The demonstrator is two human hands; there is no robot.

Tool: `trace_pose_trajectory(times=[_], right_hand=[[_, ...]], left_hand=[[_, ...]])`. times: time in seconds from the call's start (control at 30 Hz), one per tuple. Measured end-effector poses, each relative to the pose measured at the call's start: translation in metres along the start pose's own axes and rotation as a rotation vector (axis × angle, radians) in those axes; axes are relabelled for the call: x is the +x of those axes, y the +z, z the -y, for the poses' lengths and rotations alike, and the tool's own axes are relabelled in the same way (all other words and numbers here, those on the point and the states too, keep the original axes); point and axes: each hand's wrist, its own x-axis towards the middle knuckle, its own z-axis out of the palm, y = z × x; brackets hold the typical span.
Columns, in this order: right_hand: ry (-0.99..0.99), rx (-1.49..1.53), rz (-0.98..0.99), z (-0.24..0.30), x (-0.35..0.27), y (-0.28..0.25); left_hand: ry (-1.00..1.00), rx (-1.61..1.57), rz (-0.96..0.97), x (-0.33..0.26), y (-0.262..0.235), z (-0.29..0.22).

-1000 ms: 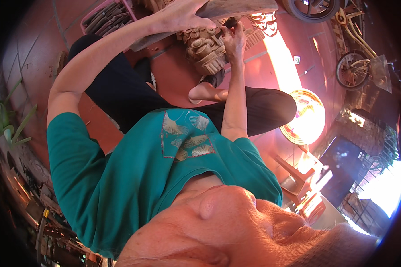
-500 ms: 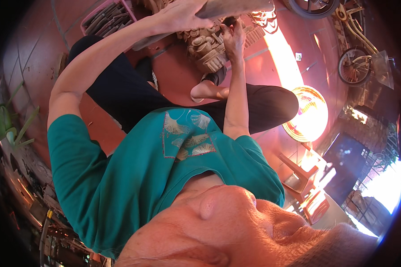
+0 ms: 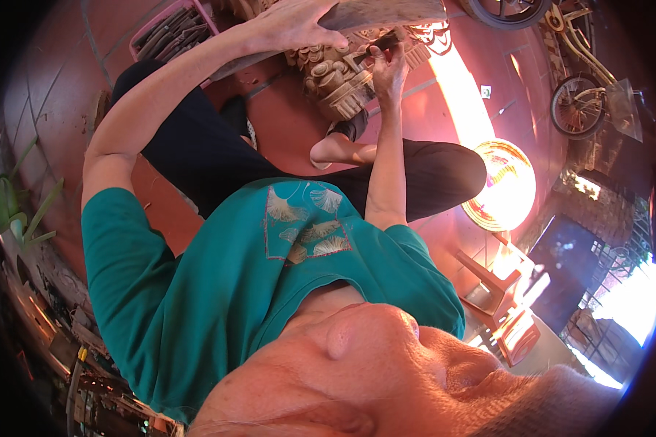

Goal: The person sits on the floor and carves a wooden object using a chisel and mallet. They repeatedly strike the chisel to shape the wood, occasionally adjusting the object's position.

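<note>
My left hand (image 3: 295, 25) is closed around a long, curved, greyish-brown wooden club (image 3: 383, 14) near the top edge, which looks like a mallet. Its far end reaches right, above my right hand (image 3: 390, 69). That right hand has its fingers closed on a dark, chisel-like tool (image 3: 366, 52), slanting over a carved wooden piece (image 3: 335, 84) with scrolls and ridges. The tool's tip is too small to make out against the carving. Part of the carving lies hidden behind the club and my left hand.
A pink basket (image 3: 213, 29) of dark sticks or tools stands at upper left. My crossed legs and bare foot (image 3: 332, 151) are close to the carving. On the right are a brightly lit round basket (image 3: 499, 186), a wooden chair (image 3: 492, 291) and a small wheeled frame (image 3: 579, 108).
My right hand has shifted slightly right and down, and more of the dark tool shows. The club has dipped a little with my left hand.
</note>
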Motion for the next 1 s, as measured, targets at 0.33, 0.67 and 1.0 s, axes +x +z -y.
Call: trace_pose_trajectory(times=[0.33, 0.67, 1.0], right_hand=[[-0.122, -0.17, -0.001, -0.011, 0.0, 0.006], [-0.164, -0.2, 0.0, 0.0, -0.004, 0.006], [-0.069, -0.141, -0.027, -0.006, -0.008, -0.002]], left_hand=[[0.316, -0.169, -0.297, 0.001, 0.018, -0.001], [0.127, -0.035, -0.09, -0.002, 0.016, -0.007], [0.039, 0.079, 0.079, -0.001, 0.019, -0.002]])
